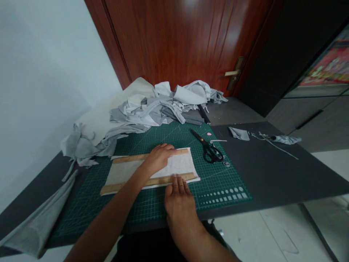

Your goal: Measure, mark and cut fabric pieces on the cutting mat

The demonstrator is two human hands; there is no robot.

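Pressing evenly's key imo: left hand [159, 159] across white rectangular cloth [181, 160], right hand [179, 200] on nearer long tan wooden strip [159, 181], fingers unclenched.

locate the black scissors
In the head view, the black scissors lie right of centre on the green cutting mat, just right of the white cloth.

White cloth [181, 162], tan strips [160, 180], black scissors [205, 144], green white-gridded mat [225, 177]
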